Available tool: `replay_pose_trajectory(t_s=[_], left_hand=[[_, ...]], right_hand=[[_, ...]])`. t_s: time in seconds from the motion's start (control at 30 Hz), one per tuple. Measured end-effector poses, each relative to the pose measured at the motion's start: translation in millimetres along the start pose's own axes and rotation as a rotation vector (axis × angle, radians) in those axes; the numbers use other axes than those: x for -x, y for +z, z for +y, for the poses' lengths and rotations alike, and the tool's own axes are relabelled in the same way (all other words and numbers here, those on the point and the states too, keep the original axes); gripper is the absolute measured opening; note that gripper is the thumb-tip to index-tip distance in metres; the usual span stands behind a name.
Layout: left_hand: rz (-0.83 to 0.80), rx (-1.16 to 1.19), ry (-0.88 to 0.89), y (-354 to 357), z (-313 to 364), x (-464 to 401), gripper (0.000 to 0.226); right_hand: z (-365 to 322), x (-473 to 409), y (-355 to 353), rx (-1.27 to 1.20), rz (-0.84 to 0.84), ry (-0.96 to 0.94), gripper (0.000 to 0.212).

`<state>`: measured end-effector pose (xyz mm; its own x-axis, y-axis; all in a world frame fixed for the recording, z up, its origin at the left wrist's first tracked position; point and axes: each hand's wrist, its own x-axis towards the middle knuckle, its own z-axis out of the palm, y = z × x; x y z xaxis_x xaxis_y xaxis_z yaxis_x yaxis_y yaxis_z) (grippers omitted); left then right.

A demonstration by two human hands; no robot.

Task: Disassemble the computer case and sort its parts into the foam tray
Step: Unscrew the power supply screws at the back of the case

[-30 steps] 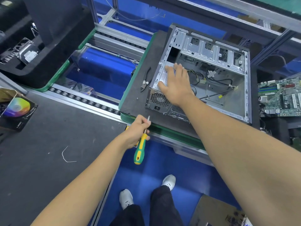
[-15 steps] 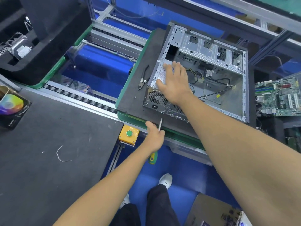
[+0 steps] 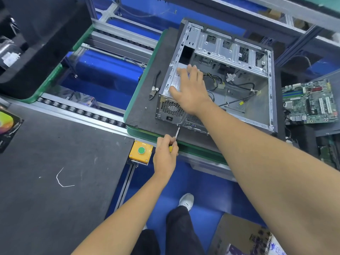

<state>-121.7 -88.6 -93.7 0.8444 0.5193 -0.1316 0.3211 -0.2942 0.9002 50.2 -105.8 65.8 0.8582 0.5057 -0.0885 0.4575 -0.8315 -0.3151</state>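
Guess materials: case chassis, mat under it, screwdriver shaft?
Case chassis: bare sheet steel by its look, dull silver with stamped slots. Mat: matte black foam or rubber, soft ragged edge. Screwdriver shaft: bright metal, likely steel, held by the left hand.

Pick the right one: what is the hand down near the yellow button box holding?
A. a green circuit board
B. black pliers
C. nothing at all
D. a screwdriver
D: the left hand grips a screwdriver, its metal shaft pointing up toward the back of the computer case, while the pliers lie untouched on the mat.
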Motion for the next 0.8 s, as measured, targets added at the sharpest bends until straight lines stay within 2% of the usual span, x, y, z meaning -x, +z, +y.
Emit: replay_pose_trajectory(t_s=[0.13,0.33,0.8], left_hand=[[0.018,-0.006,-0.016,2.8,4.8,0.9,0.007],[0.043,0.155,-0.120,7.9,7.0,-3.6,0.012],[0.026,0.204,-0.048,6.2,-0.6,-8.4,0.010]], right_hand=[[0.2,0.4,0.2,-0.014,0.004,-0.012,0.066],[0.8,1.2,1.2,-0.044,0.026,-0.019,0.065],[1.6,-0.3,2.0,-0.032,0.031,-0.020,0.065]])
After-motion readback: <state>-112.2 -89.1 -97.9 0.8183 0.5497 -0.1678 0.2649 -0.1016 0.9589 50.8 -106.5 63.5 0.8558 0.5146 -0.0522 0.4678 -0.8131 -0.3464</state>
